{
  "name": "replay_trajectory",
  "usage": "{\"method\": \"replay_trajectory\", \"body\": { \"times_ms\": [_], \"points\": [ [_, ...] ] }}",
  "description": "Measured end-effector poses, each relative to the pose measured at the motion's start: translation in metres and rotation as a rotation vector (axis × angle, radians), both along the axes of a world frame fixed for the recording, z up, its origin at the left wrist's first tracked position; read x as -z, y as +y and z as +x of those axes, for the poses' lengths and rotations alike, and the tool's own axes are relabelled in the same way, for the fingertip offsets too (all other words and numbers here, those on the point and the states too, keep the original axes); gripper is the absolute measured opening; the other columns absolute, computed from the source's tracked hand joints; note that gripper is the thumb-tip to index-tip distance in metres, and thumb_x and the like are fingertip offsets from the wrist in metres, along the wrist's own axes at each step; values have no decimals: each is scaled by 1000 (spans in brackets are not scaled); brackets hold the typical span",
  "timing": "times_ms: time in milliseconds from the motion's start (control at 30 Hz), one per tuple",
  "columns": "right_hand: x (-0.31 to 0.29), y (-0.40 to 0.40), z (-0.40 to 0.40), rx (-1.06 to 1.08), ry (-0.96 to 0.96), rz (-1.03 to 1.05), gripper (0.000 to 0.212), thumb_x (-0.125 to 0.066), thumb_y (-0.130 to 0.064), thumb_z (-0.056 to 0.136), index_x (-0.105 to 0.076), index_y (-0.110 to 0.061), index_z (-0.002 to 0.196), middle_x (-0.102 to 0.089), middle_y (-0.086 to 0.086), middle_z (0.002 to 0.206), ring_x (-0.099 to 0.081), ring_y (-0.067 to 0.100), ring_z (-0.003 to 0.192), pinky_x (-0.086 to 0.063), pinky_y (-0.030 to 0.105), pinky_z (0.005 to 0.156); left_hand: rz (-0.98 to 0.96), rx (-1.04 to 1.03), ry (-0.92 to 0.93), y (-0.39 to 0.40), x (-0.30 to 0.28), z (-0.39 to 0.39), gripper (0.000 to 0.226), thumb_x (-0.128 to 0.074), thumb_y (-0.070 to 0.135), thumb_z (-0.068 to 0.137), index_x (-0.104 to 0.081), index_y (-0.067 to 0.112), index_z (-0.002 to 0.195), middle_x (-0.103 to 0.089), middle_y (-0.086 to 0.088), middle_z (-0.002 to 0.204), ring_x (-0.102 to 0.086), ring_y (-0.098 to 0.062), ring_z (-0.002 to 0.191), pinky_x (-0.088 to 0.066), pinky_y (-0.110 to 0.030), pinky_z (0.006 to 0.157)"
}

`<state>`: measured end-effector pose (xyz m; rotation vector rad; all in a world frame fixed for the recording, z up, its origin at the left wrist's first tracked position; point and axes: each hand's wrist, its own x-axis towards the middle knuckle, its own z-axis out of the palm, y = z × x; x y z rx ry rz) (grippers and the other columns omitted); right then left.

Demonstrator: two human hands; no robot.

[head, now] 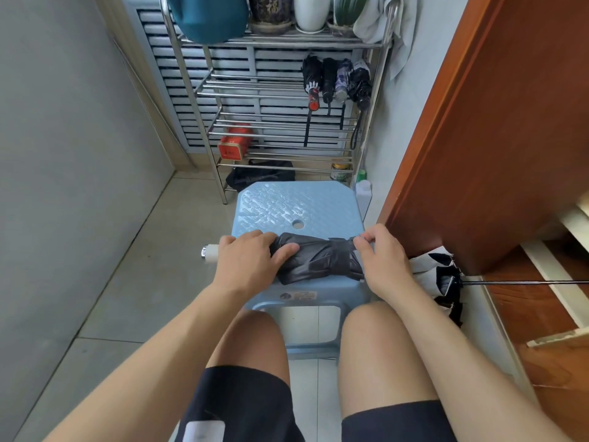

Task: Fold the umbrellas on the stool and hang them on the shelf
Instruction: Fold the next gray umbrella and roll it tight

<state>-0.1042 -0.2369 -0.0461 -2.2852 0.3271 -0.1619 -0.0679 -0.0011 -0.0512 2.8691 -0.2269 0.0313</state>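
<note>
At nine o'clock my left hand lies over the handle end of the dark umbrella, fingers fairly straight and pressing the rolled canopy down so it cannot spring loose; its white handle pokes out past the wrist. The umbrella lies crosswise on the near edge of the blue stool. At three o'clock my right hand pinches the strap, I judge to cinch it. Further right, an unfolded black-and-white umbrella waits on the floor. At twelve, four folded umbrellas hang on the shelf.
</note>
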Motion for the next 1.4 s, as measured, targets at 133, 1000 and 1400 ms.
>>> {"method": "replay_trajectory", "body": {
  "times_ms": [133,1000,1400],
  "points": [
    [3,3,-3,21,-68,-10,14,-53,-19,103,-54,-10,93,-48,-10,84,-49,23,93,-31,34,73,-29,-18,-24,-1,4,0,58,-31,72,97,-44,24,68,-52,6,77,-56,-20,82,-30,-40,87],
    [9,2,1,39,-104,-1,14,-53,-21,104,-57,-10,96,-45,-14,83,-46,21,94,-31,34,74,-228,130,402,18,-18,30,36,-67,64,86,-72,29,88,-64,4,95,-59,-18,89,-40,-40,89],
    [-6,-2,20,-7,56,-28,24,-42,-26,107,-60,-23,123,-62,2,124,-50,28,120,-40,36,92,-420,56,-139,4,6,-17,41,-42,41,104,-54,29,140,-54,7,135,-51,-12,127,-24,-37,110]
  ]
}}
